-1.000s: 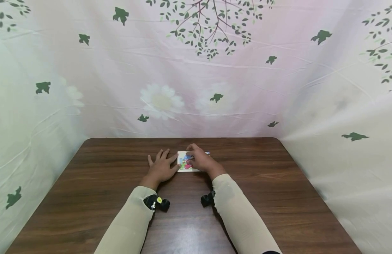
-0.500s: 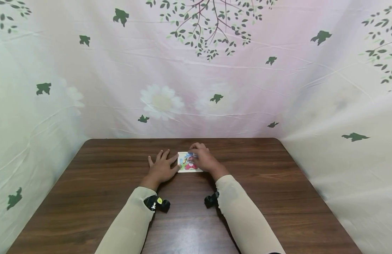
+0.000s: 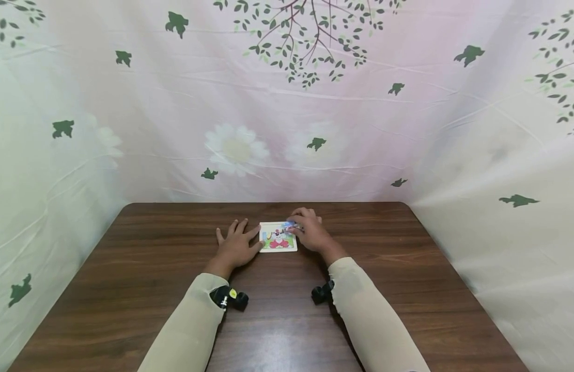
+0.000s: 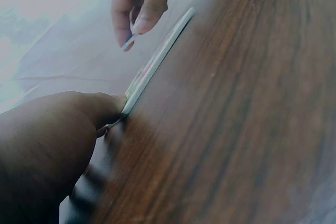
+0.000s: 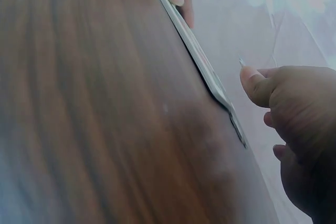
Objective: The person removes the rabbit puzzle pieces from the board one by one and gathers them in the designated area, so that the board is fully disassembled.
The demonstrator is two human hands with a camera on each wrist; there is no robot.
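A small white-framed picture puzzle (image 3: 278, 245) lies flat near the table's far side, showing a cartoon mouse in red. My left hand (image 3: 235, 249) rests at its left edge, fingers spread, with thumb and index finger touching the frame. Over the upper right corner, my right hand (image 3: 311, 232) pinches a thin, bluish puzzle piece (image 3: 289, 226) between thumb and fingers. In the left wrist view that piece (image 4: 128, 42) hangs tilted above the board (image 4: 157, 61), apart from it. The right wrist view shows only the tip of the piece (image 5: 241, 62) past the thumb.
A thin flat thing (image 5: 238, 128) lies just beyond the board's right end in the right wrist view; its kind is unclear. The brown wooden table (image 3: 277, 320) ends at a printed cloth backdrop (image 3: 277, 129), which also hangs along both sides.
My right hand has moved right across the board, uncovering more of the mouse picture, and the bluish piece now shows in its fingers. The left hand has stayed in place.
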